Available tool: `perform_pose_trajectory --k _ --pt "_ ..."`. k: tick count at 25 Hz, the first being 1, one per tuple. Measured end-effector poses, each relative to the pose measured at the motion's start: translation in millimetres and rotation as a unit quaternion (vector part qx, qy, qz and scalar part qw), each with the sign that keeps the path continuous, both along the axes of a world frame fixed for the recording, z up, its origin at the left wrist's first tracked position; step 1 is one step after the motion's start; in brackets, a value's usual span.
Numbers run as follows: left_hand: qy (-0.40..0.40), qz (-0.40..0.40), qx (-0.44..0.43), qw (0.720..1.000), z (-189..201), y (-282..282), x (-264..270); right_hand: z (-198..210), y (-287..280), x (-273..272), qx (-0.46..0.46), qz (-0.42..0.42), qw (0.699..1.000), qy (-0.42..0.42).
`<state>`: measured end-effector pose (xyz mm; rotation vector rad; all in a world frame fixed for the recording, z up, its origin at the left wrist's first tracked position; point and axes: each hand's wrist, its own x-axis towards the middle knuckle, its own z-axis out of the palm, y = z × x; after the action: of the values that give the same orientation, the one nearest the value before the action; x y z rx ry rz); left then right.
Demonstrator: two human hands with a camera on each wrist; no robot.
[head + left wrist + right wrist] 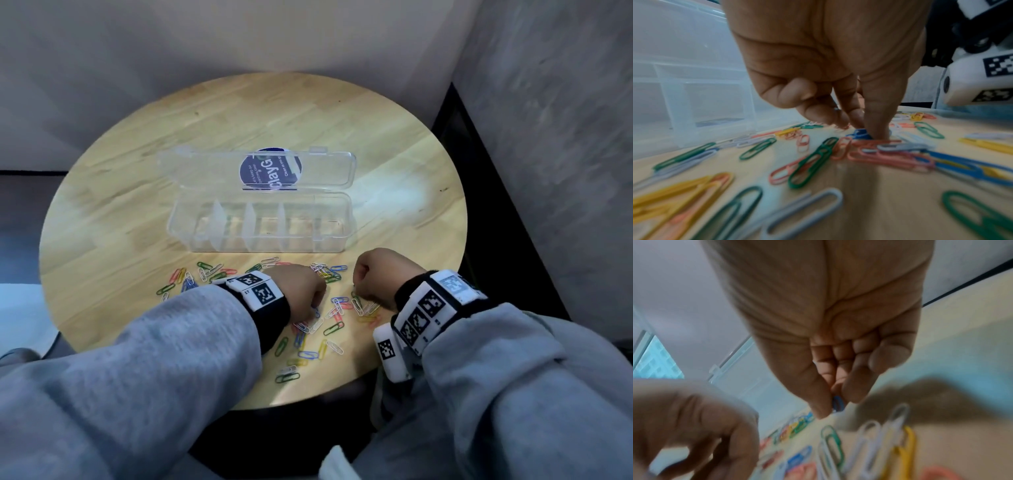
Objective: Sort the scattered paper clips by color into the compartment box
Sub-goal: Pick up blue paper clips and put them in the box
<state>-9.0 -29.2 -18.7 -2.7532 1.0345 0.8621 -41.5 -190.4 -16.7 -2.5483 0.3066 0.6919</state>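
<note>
Colored paper clips (pixel 337 310) lie scattered on the near part of the round wooden table (pixel 137 205). The clear compartment box (pixel 263 222) stands open behind them, its compartments showing no clips. My left hand (pixel 313 306) reaches down into the pile; in the left wrist view its thumb and fingertips (pixel 877 126) pinch a blue clip (pixel 859 135) that still touches the table. My right hand (pixel 358 291) is curled just right of it and, in the right wrist view, holds another blue clip (pixel 837 403) between thumb and forefinger a little above the tabletop.
The box lid (pixel 260 168) lies back flat behind the box over a round blue sticker. More clips (pixel 202 274) lie left of my left wrist, and several (pixel 301 353) near the table's front edge. A wall corner stands close on the right.
</note>
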Motion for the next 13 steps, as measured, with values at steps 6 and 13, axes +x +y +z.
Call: perform_pose_trajectory --k 6,13 --pt "0.017 0.002 0.024 1.0 1.1 -1.1 -2.5 3.6 -14.9 2.5 0.273 -0.171 0.945 0.049" --pt "0.045 0.006 0.011 0.999 0.4 4.4 -1.1 3.6 5.6 -1.2 0.045 0.061 0.996 0.041"
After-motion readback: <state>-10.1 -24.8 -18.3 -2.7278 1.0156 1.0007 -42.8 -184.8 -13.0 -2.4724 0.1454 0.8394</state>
